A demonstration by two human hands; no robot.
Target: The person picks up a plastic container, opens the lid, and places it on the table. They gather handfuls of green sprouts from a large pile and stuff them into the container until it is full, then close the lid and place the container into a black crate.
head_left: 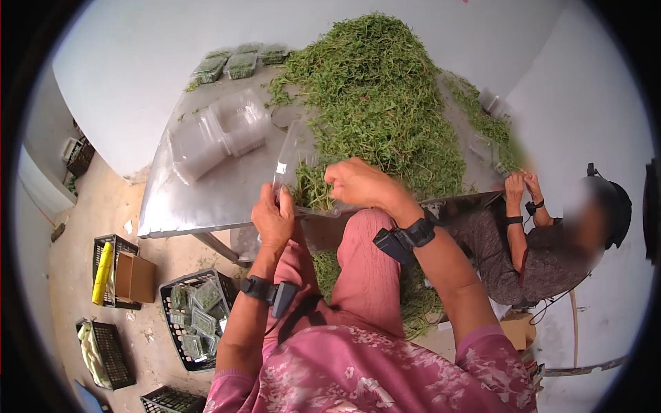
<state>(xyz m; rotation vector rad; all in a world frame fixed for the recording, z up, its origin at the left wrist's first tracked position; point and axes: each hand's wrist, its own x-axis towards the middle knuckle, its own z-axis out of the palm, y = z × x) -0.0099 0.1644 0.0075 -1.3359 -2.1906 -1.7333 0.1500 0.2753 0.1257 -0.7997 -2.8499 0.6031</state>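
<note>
My left hand grips the near left edge of an opened clear plastic clamshell box at the table's front edge, its lid standing up. Green leafy sprigs lie inside the box. Over its right side, my right hand is curled with its fingertips in the sprigs; the pinch itself is partly hidden. Directly behind rises a large heap of loose leafy greens.
Stacked empty clear boxes lie on the metal table, with filled boxes at the back left. A black crate of filled boxes stands on the floor. Another person's hands work at the right edge.
</note>
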